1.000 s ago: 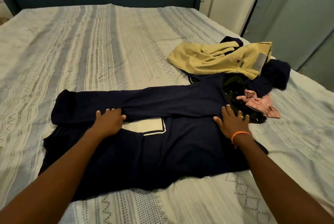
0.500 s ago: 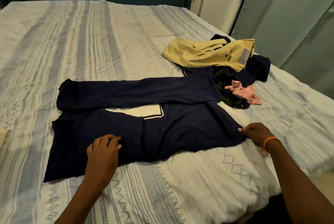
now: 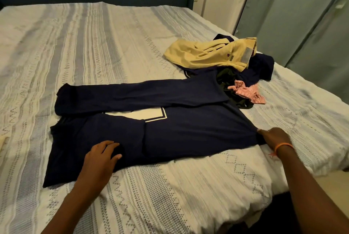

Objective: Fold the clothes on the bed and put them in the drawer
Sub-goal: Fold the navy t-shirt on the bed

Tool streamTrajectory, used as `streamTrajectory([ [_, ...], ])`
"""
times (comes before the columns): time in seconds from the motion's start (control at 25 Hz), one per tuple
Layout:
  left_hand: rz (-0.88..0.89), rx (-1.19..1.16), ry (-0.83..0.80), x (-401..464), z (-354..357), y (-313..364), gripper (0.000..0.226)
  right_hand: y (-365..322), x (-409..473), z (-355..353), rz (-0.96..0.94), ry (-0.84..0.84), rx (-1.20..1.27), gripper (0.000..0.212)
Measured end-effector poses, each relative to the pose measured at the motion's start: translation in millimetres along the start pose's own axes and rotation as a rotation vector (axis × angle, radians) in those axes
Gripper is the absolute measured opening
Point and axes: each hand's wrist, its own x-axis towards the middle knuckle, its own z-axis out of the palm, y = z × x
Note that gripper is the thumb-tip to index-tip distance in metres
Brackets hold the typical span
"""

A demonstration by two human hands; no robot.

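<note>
Left hand (image 3: 101,155) presses navy garment (image 3: 170,131) (right hand (image 3: 273,137) pinches its corner)

Navy garment (image 3: 185,135) spread flat on the bed (image 3: 94,48), near its front edge, long part folded across the top, white panel with a striped border showing beneath the fold. Behind the navy garment, toward the bed's right side, a loose heap: tan trousers (image 3: 207,54) on top, crumpled, grey waistband patch showing; dark navy clothing (image 3: 262,67) under them; black piece (image 3: 226,80) and pink striped piece (image 3: 245,92) at the heap's front, beside the navy garment's far right corner.
</note>
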Motion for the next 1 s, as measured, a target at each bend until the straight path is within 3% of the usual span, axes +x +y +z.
streamTrajectory([
  [0.12, 0.075, -0.092, -0.096, -17.3, -15.9, -24.1, 0.059, -2.5, -8.8, -4.2, 0.028, -0.13, 0.27, 0.023],
  [0.32, 0.296, 0.162, -0.024, -23.4, -23.8, -30.7, 0.063, -12.9, -10.1, -8.0, 0.131, -0.286, 0.784, 0.015],
  [0.4, 0.346, 0.218, 0.035, -17.4, -24.5, -29.1, 0.059, -13.0, -4.0, -6.6, 0.154, -0.345, 0.937, 0.014],
  [0.52, 0.313, 0.151, 0.114, -7.0, -33.5, -36.8, 0.033, -13.8, 3.6, -8.4, 0.138, -0.442, 1.112, 0.018],
  [0.68, 0.183, 0.002, 0.009, 37.1, -68.7, -46.3, 0.032, -37.7, 20.3, -23.7, 0.033, -0.557, 0.903, 0.029],
  [0.8, 0.082, -0.107, -0.216, 92.8, -96.9, -58.6, 0.022, -73.3, 49.2, -29.4, -0.044, -0.515, 0.627, 0.026],
  [0.92, -0.018, -0.039, -0.406, 141.1, -100.2, -78.9, 0.015, -110.3, 76.7, -9.6, -0.024, -0.451, 0.637, 0.021],
  [1.0, -0.104, 0.146, -0.417, 158.8, -90.0, -79.3, 0.002, -131.7, 85.0, 15.2, -0.061, -0.367, 0.634, 0.009],
])
